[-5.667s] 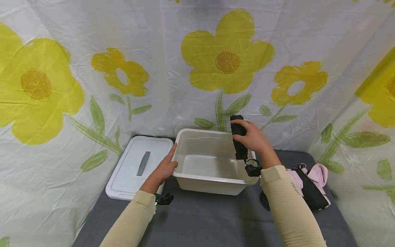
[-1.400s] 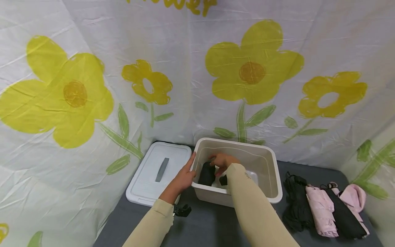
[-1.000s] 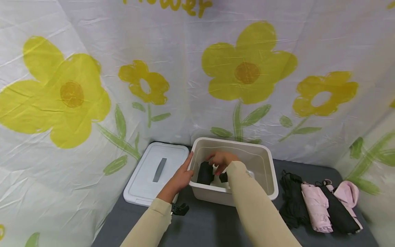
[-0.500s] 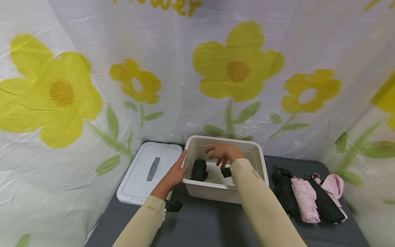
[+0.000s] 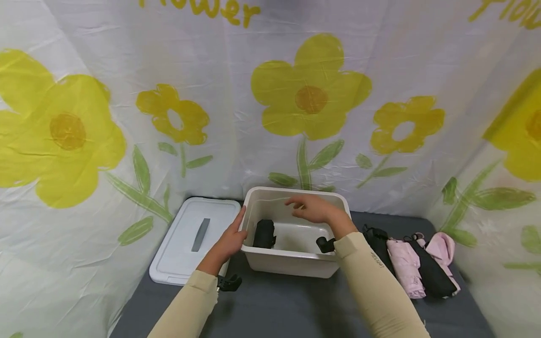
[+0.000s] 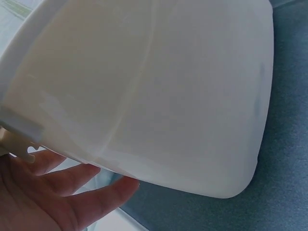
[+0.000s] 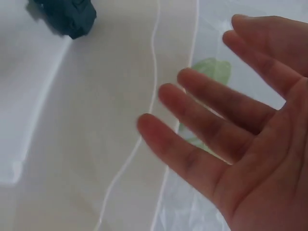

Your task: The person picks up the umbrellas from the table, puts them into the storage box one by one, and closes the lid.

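Note:
A black folded umbrella lies at the left end inside the cream plastic storage box. My left hand rests on the box's left rim, index finger stretched along it; in the left wrist view its spread fingers touch the outer wall. Over the box's back right part hovers my right hand, holding nothing. The right wrist view shows that hand's fingers loosely spread beside the inner wall, apart from a dark bundle, likely the umbrella.
A pale lid with a grey handle lies left of the box. To the right, a row of folded umbrellas, black and pink, lies on the dark grey table. A flower-print curtain hangs close behind.
The right hand carried the black umbrella into the box, laid it at the left end, let go, then rose and moved right. The left hand has stayed on the rim.

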The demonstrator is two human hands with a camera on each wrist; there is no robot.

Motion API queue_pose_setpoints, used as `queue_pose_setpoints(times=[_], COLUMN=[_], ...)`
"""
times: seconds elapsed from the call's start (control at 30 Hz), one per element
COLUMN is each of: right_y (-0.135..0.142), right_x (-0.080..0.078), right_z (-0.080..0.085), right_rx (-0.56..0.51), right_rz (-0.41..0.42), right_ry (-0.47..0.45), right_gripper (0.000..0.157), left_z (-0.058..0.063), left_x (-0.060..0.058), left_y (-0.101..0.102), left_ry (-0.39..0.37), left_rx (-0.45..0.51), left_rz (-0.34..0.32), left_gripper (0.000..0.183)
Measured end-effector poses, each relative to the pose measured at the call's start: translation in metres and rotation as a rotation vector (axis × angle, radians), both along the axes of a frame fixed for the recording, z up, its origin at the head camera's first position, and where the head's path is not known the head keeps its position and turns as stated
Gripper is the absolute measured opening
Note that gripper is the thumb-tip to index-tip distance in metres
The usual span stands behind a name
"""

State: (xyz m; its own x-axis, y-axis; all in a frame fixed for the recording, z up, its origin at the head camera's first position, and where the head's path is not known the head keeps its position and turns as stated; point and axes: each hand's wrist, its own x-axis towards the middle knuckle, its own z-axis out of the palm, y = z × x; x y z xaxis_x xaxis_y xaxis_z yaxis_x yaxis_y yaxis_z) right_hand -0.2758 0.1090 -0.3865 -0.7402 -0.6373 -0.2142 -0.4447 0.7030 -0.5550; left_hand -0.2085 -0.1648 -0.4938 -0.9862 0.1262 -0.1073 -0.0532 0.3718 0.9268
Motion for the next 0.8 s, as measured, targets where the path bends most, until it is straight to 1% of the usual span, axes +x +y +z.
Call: queue_pose_setpoints(times=[0.13, 0.27, 0.53, 0.63, 0.8], right_y=[0.02, 0.039, 0.073, 0.087, 0.111], right_x=[0.011, 0.023, 0.05, 0.058, 0.068], right_z=[0.004, 0.004, 0.006, 0.002, -0.009], right_rx=[-0.054, -0.069, -0.144, -0.153, -0.161], right_rz=[0.034, 0.046, -0.027, -0.057, -0.126], right_ry=[0.056, 0.138, 0.22, 0.263, 0.325], right_gripper=[0.042, 0.042, 0.044, 0.044, 0.045], left_z=[-0.001, -0.001, 0.002, 0.002, 0.004], left_x=[-0.002, -0.001, 0.002, 0.003, 0.001], left_y=[-0.001, -0.001, -0.001, -0.001, -0.001], left_ry=[0.002, -0.006, -0.026, -0.029, -0.02], left_rx=[0.006, 0.002, 0.016, 0.012, 0.001], left_rz=[-0.015, -0.008, -0.005, -0.011, -0.027], left_gripper=[0.078, 0.077, 0.078, 0.078, 0.078])
